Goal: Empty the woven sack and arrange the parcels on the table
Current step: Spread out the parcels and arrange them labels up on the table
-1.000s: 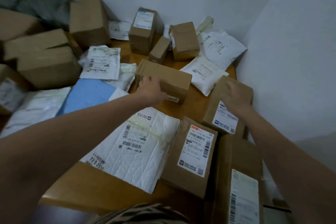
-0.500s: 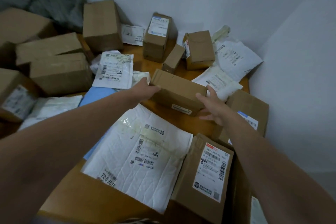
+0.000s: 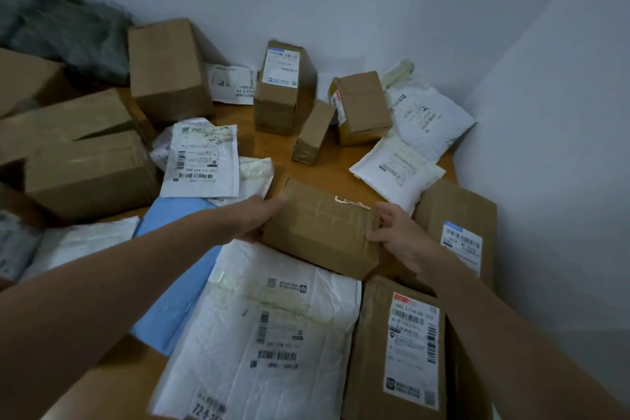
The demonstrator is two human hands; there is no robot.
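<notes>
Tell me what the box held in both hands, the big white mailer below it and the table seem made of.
Box: brown cardboard, matte, with glossy clear tape creased across the top. White mailer: likely plastic bubble padding, slightly shiny, quilted and wrinkled. Table: probably wood or veneer, smooth orange-brown.

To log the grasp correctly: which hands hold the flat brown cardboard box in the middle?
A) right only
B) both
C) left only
B: the left hand grips one end of the flat brown cardboard box, the right hand the other.
</notes>
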